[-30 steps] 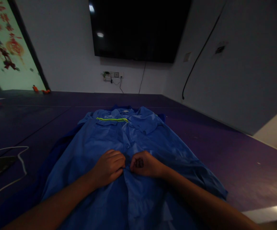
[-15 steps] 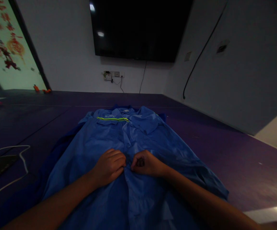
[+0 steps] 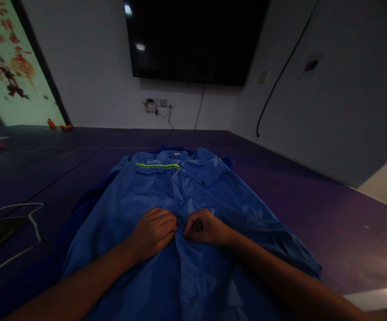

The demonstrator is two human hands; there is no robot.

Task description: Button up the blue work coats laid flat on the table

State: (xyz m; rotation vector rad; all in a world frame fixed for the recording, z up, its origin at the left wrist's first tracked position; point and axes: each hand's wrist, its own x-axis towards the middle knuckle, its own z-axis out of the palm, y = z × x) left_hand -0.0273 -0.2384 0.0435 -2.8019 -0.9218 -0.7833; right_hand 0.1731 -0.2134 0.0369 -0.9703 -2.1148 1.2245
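The left hand [image 3: 154,231] and right hand [image 3: 205,228] curl closed, pinching the front placket of the blue shirt [image 3: 193,191], which lies flat beneath them, its collar beyond the knuckles.

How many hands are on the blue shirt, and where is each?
2. The left hand grips the blue shirt at its front opening, mid-length; the right hand pinches the same opening right beside it. No other hand shows.

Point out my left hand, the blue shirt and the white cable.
left hand [image 3: 155,232], head view, on the knuckles.
blue shirt [image 3: 140,191], head view, on the chest panel.
white cable [image 3: 19,205], head view, on its upper run.
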